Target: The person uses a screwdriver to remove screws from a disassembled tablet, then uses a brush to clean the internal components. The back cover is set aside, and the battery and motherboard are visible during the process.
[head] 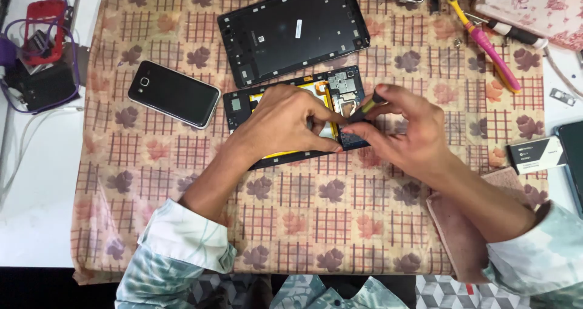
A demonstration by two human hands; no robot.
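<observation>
Left hand is pressed flat on the opened tablet, fingers spread, steadying it. Right hand pinches a small screwdriver down onto the board. Back cover lies just beyond, phone off left.

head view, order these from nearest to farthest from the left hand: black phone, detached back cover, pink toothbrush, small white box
From the left hand, resting on the opened tablet:
1. detached back cover, just above the hand.
2. black phone, to the hand's left, only a little farther.
3. pink toothbrush, upper right.
4. small white box, at the far right edge.
</observation>
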